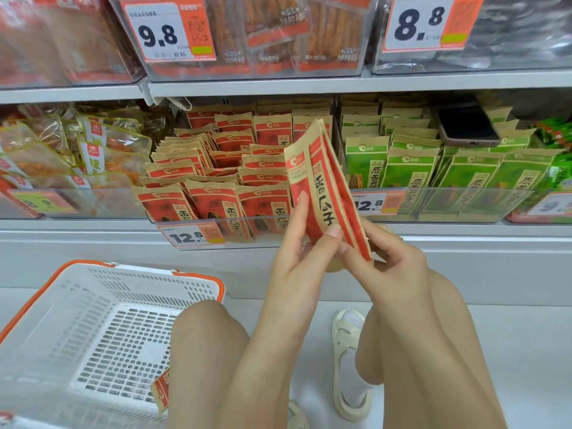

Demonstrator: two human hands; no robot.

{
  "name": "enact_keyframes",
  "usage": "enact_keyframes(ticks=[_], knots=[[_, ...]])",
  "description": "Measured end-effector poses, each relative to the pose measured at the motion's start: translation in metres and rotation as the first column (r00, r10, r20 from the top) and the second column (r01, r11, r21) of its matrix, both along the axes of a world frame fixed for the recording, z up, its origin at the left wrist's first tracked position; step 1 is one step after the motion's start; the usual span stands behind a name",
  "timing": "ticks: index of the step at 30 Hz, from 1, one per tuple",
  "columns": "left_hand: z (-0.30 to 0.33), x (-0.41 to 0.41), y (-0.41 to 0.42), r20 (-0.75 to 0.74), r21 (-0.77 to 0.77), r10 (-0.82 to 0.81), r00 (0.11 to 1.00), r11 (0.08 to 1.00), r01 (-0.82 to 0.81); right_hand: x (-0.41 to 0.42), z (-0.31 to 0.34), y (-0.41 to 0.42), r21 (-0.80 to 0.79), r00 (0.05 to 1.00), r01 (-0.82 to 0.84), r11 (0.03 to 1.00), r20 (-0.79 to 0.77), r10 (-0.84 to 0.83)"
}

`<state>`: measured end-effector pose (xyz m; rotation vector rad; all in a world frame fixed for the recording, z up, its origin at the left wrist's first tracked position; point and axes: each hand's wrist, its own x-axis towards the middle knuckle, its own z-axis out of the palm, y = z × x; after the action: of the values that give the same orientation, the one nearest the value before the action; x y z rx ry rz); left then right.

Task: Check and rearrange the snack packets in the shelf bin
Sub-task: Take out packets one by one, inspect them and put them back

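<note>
I have a small stack of red snack packets (326, 193) up in front of me, held between both hands just outside the front wall of the shelf bin (216, 218). My left hand (298, 258) grips the stack from the near side, thumb pressed on the printed face and fingers curled behind the lower edge; my right hand (391, 258) pinches the lower right corner, its fingertips fanning the packets apart so I can see at least three edges. So both hands are clamped on the same stack, close together, almost touching at the bottom. I judge this to be the checking step: the packets are tilted, faces toward me, being leafed through rather than placed. The bin sits just beyond and to the left of my hands, its front row standing upright while the packets further back lie jumbled and leaning. To the right of my hands stands the bin of green packets (464, 178), with a phone (467, 126) lying on top of them. Below my left hand a white basket (93, 320) sits on the floor, with one red packet (161, 390) in it. Next I would square the stack, faces all one way, then carry it forward and left over the clear wall and slot it upright into a gap, without knocking the front row over.
</note>
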<state>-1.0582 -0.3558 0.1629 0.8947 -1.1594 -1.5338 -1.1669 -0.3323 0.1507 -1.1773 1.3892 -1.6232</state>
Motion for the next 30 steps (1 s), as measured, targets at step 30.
enact_keyframes(ticks=[30], knots=[[-0.01, 0.025, -0.023, 0.091, -0.078, -0.019, 0.996, 0.997, 0.026, -0.048, 0.039, -0.033, 0.237, 0.906, -0.369, 0.898, -0.124, 0.405]])
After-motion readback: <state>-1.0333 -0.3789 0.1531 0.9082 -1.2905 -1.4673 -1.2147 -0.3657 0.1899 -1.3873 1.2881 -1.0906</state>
